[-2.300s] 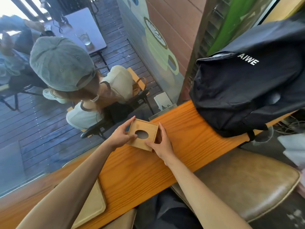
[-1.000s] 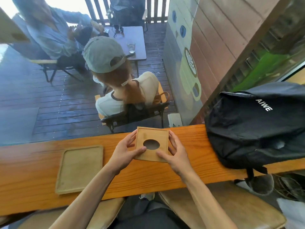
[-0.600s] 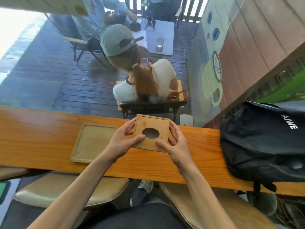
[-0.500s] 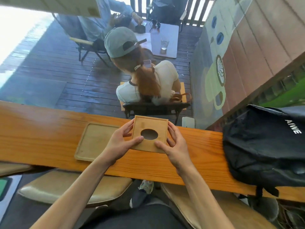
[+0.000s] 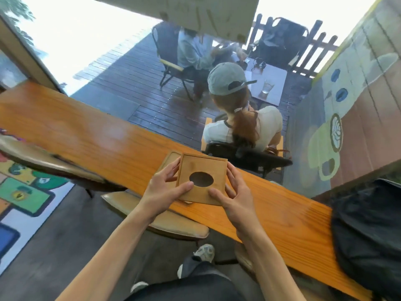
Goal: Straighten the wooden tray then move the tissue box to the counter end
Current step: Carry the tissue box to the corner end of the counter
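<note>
A square wooden tissue box (image 5: 201, 168) with an oval hole in its top is held above the long orange wooden counter (image 5: 91, 137). My left hand (image 5: 162, 190) grips its left side and my right hand (image 5: 233, 196) grips its right side. The box hovers over the flat wooden tray (image 5: 168, 159), and only the tray's far left corner shows past the box and my left fingers. The counter stretches far to the left beyond the box.
A black backpack (image 5: 368, 231) lies on the counter at the right. Tan padded stools (image 5: 165, 222) stand under the counter's near edge. Behind the glass, a person in a grey cap (image 5: 227, 79) sits on a deck with a small table.
Both hands have carried the tissue box leftward along the counter until it hangs over the tray. The view has swung left, and the backpack has slid to the right edge.
</note>
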